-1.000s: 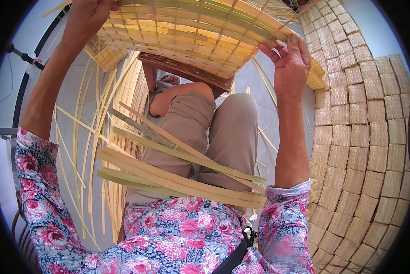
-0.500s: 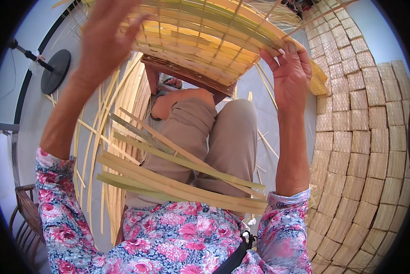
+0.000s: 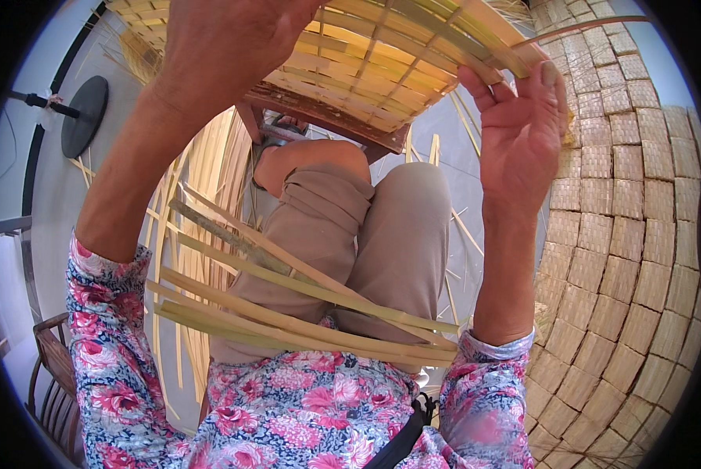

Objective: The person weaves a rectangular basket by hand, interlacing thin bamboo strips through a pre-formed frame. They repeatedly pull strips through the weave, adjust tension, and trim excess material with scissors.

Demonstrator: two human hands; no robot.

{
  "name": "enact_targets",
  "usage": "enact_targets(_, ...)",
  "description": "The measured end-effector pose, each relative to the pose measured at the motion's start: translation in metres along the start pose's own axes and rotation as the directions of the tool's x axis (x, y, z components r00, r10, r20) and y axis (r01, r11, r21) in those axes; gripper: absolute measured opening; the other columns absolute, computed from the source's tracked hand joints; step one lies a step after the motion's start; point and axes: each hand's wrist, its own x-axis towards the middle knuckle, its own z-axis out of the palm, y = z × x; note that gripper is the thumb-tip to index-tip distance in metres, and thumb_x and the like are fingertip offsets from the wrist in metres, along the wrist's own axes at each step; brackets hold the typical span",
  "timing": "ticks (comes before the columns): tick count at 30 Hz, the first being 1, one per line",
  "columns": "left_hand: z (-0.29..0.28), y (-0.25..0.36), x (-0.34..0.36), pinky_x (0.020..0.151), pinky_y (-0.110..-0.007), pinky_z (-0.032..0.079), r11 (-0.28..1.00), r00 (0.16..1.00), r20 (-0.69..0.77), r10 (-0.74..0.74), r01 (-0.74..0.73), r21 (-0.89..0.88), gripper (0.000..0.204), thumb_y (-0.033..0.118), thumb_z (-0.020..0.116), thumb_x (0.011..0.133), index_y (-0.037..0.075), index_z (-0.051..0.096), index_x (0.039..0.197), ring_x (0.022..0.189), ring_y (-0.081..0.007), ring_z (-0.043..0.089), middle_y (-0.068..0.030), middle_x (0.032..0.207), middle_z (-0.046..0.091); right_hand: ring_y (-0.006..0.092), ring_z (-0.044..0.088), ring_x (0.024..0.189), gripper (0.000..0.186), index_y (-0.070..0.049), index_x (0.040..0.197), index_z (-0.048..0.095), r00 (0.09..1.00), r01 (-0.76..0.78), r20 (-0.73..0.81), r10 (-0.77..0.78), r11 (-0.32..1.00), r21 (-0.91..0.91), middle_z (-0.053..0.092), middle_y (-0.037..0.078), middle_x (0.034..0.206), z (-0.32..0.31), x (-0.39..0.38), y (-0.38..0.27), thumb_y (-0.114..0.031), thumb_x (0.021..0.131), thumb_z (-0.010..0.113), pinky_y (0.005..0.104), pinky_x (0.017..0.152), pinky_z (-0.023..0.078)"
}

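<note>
A half-woven panel of yellow and greenish bamboo strips (image 3: 358, 70) rests on a reddish-brown wooden stool (image 3: 304, 117) in front of my knees. At its right edge my right hand (image 3: 520, 129) is closed on the ends of bamboo strips, palm toward me. My left hand (image 3: 229, 55) reaches over the panel's left part. Its fingers run toward the top edge and are mostly hidden, so their grip does not show. Several loose flat bamboo strips (image 3: 311, 316) lie across my lap.
Long bamboo strips (image 3: 214, 172) stand and lie on the grey floor to my left. Rows of stacked woven pieces (image 3: 624, 234) fill the right side. At the far left are a round black stand base (image 3: 85, 117) and a wooden chair (image 3: 53, 363).
My left hand has moved right and nearer, over the panel. My right hand has shifted slightly right and still holds the strip ends at the edge.
</note>
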Motion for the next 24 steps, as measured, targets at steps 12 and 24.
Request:
enact_targets(12, -0.014, 0.009, -0.006, 0.069, -0.027, 0.052, 0.999, 0.987, 0.156, -0.047, 0.049, -0.008, 0.044, -0.003, 0.072, 0.086, 0.008, 0.066, 0.127, 0.084, -0.0166, 0.058, -0.0086, 0.107, 0.052, 0.0282, 0.071, 0.094, 0.023, -0.002, 0.113, 0.060, 0.998, -0.057, -0.043, 0.055, 0.997, -0.044, 0.069, 0.012, 0.108, -0.003, -0.004, -0.006, -0.022, 0.105, 0.052, 0.0435, 0.081, 0.061)
enact_targets(24, -0.033, 0.040, 0.006, 0.088, -0.037, 0.055, 0.987, 0.994, 0.041, 0.104, -0.099, -0.127, 0.049, 0.004, 0.075, 0.083, 0.007, 0.062, 0.130, 0.104, -0.0286, 0.064, -0.0132, 0.120, 0.064, 0.0130, 0.067, 0.092, 0.020, -0.006, 0.107, 0.062, 0.992, -0.115, -0.044, 0.114, 0.993, -0.014, 0.064, 0.004, 0.100, 0.018, -0.014, 0.000, -0.024, 0.105, 0.055, 0.0300, 0.078, 0.062)
